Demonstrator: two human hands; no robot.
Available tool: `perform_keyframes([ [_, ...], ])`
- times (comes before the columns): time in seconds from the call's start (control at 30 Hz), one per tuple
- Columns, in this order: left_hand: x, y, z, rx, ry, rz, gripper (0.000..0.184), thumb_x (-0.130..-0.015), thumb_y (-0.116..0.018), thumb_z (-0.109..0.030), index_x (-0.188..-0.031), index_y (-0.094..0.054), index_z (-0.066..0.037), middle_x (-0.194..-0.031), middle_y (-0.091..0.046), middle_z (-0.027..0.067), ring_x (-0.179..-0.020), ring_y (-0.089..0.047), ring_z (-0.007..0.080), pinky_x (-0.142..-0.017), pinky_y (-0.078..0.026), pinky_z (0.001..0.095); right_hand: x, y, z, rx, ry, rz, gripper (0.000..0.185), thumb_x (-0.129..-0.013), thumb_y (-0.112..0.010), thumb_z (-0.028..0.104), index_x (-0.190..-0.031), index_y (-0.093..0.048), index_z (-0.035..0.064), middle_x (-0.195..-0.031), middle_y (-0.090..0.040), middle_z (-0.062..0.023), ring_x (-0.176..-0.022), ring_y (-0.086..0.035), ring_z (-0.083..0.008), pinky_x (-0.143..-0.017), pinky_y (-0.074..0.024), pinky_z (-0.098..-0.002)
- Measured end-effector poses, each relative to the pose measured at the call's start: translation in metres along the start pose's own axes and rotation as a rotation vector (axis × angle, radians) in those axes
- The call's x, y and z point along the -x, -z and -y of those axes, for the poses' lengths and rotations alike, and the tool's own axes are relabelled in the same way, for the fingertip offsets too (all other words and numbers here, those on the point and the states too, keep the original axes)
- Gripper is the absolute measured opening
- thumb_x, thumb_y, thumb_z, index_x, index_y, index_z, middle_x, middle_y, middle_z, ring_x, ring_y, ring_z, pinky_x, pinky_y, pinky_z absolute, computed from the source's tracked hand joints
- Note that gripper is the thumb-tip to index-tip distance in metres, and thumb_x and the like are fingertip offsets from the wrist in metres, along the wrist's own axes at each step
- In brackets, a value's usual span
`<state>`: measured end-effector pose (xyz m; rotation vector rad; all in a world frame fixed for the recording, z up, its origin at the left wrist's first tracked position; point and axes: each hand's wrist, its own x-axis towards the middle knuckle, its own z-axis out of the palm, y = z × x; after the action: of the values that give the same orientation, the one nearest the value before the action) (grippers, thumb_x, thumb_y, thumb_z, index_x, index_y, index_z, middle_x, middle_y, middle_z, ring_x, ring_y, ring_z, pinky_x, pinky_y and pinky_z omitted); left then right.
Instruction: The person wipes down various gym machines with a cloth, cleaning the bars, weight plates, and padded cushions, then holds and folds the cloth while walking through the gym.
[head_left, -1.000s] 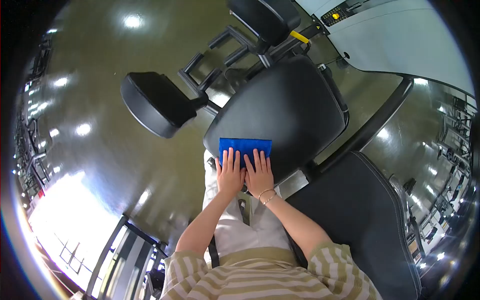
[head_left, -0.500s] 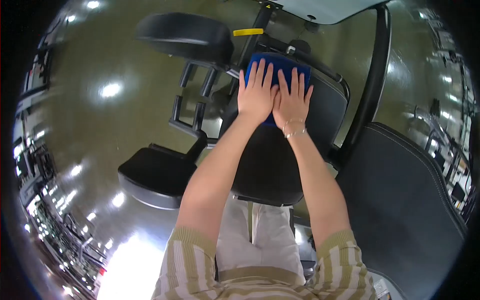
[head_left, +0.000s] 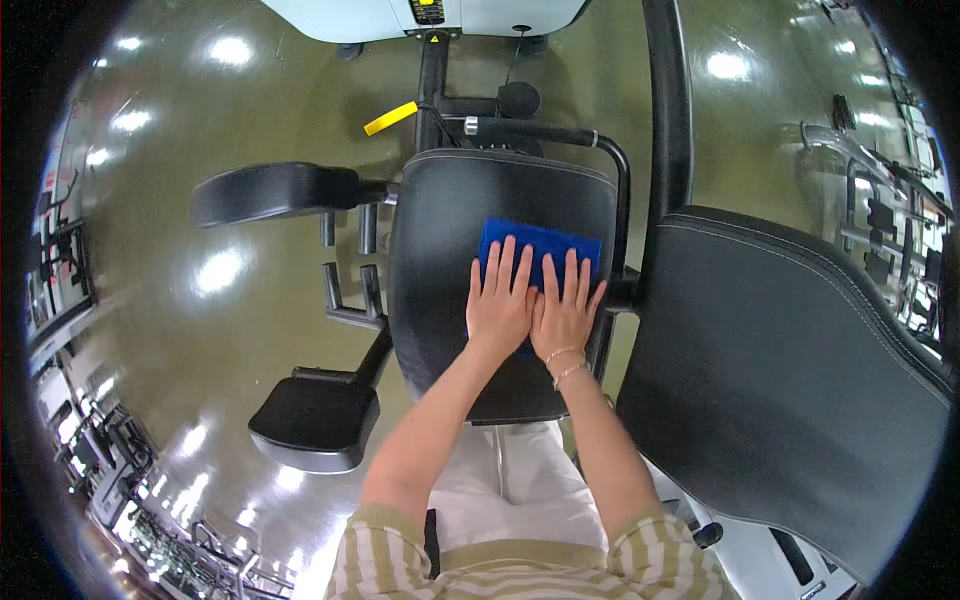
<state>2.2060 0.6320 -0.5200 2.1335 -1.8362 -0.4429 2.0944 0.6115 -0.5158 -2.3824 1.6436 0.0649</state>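
Observation:
A blue cloth point(head_left: 541, 240) lies folded on the black padded seat point(head_left: 440, 230), toward its right side. My left hand point(head_left: 499, 308) rests flat on the cloth's left part, its fingers stretched forward and somewhat apart. Beside it my right hand point(head_left: 564, 318) presses flat on the right part, fingers spread and thumb close to the left thumb. Neither hand is closed round anything. The cloth's far edge shows beyond the fingertips, and some blue shows below between the hands. A thin bracelet circles the right wrist.
Two black pads point(head_left: 280, 192) point(head_left: 318, 412) on metal arms stand left of the seat. A large black backrest point(head_left: 790, 370) fills the right side, beside a thick black frame tube point(head_left: 672, 110). A yellow handle point(head_left: 390, 118) and a white machine housing point(head_left: 340, 18) are ahead.
Between the earlier frames both hands slid the cloth from the near edge to the far part of the seat; now they are back around its middle. The view has turned.

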Motion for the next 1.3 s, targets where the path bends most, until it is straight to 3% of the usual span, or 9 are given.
perform_keyframes([
  [0.23, -0.103, -0.008, 0.008, -0.024, 0.000, -0.164, 0.051, -0.088, -0.047, -0.029, -0.135, -0.039, -0.012, -0.142, -0.032, 0.0110, -0.132, -0.028, 0.0282, -0.105, -0.022, 0.0535, -0.107, 0.005, -0.016, 0.017, 0.046, -0.263, 0.047, -0.089, -0.042, 0.027, -0.135, -0.039, 0.0196, -0.144, -0.029, -0.0124, -0.133, -0.024, -0.0335, -0.105, -0.0101, -0.0600],
  [0.4, -0.102, -0.015, 0.007, 0.007, 0.081, -0.215, 0.051, -0.088, -0.048, -0.031, -0.136, -0.038, -0.016, -0.143, -0.031, 0.0070, -0.132, -0.027, 0.0282, -0.104, -0.021, 0.0558, -0.111, -0.001, -0.011, -0.006, 0.048, -0.319, 0.047, -0.090, -0.043, 0.029, -0.134, -0.040, 0.0120, -0.142, -0.028, -0.0189, -0.131, -0.024, -0.0403, -0.106, -0.0208, -0.0539],
  [0.73, 0.086, 0.005, -0.005, -0.088, 0.445, -0.041, 0.055, -0.089, -0.047, -0.031, -0.139, -0.032, -0.017, -0.146, -0.027, 0.0081, -0.134, -0.024, 0.0274, -0.106, -0.018, 0.0542, 0.037, -0.009, 0.025, -0.054, 0.372, 0.011, 0.052, -0.088, -0.045, 0.028, -0.136, -0.036, 0.0095, -0.143, -0.025, -0.0218, -0.132, -0.021, -0.0408, -0.107, -0.0176, -0.0546],
  [0.9, 0.179, -0.011, -0.030, -0.009, 0.762, 0.041, 0.053, -0.091, -0.041, -0.033, -0.140, -0.032, -0.017, -0.147, -0.024, 0.0076, -0.137, -0.018, 0.0273, -0.108, -0.005, 0.0556, 0.114, -0.026, 0.024, -0.105, 0.554, 0.188, 0.055, -0.087, -0.045, 0.031, -0.138, -0.033, 0.0113, -0.144, -0.025, -0.0218, -0.133, -0.021, -0.0406, -0.106, -0.0164, -0.0567],
  [1.03, 0.216, -0.018, -0.043, 0.085, 0.924, 0.003, 0.053, -0.091, -0.041, -0.031, -0.140, -0.032, -0.013, -0.148, -0.022, 0.0094, -0.137, -0.015, 0.0304, -0.108, -0.004, 0.0562, 0.131, -0.030, 0.026, -0.089, 0.722, 0.259, 0.053, -0.087, -0.046, 0.030, -0.135, -0.037, 0.0097, -0.143, -0.027, -0.0214, -0.132, -0.024, -0.0387, -0.106, -0.0186, -0.0554],
  [1.1, 0.229, -0.027, -0.042, 0.125, 0.981, -0.018, 0.051, -0.091, -0.043, -0.026, -0.139, -0.032, -0.011, -0.148, -0.022, 0.0099, -0.137, -0.015, 0.0325, -0.109, -0.010, 0.0528, 0.133, -0.034, 0.029, -0.095, 0.821, 0.271, 0.052, -0.086, -0.046, 0.030, -0.133, -0.040, 0.0090, -0.143, -0.028, -0.0208, -0.132, -0.026, -0.0372, -0.106, -0.0198, -0.0540],
  [1.17, 0.234, -0.023, -0.035, 0.405, 0.903, -0.228, 0.051, -0.090, -0.045, -0.018, -0.138, -0.033, -0.009, -0.148, -0.020, 0.0098, -0.137, -0.015, 0.0340, -0.108, -0.019, 0.0476, 0.117, -0.031, 0.038, -0.036, 1.089, 0.268, 0.049, -0.085, -0.047, 0.029, -0.130, -0.045, 0.0080, -0.141, -0.032, -0.0190, -0.131, -0.028, -0.0333, -0.106, -0.0224, -0.0505],
  [1.23, 0.232, -0.009, -0.029, 0.335, 0.884, -0.286, 0.052, -0.086, -0.052, -0.014, -0.135, -0.035, -0.007, -0.146, -0.024, 0.0144, -0.135, -0.019, 0.0355, -0.106, -0.026, 0.0432, 0.100, -0.027, 0.049, -0.098, 1.140, 0.314, 0.048, -0.083, -0.050, 0.025, -0.127, -0.047, 0.0074, -0.140, -0.034, -0.0177, -0.131, -0.030, -0.0313, -0.106, -0.0244, -0.0463],
  [1.3, 0.219, 0.006, -0.024, 0.675, 1.257, -0.659, 0.055, -0.083, -0.060, -0.015, -0.132, -0.038, -0.003, -0.141, -0.026, 0.0209, -0.132, -0.023, 0.0361, -0.106, -0.025, 0.0447, 0.081, -0.024, 0.061, -0.289, 1.227, 0.401, 0.051, -0.078, -0.056, 0.020, -0.127, -0.046, 0.0079, -0.138, -0.036, -0.0184, -0.128, -0.033, -0.0337, -0.104, -0.0281, -0.0451],
])
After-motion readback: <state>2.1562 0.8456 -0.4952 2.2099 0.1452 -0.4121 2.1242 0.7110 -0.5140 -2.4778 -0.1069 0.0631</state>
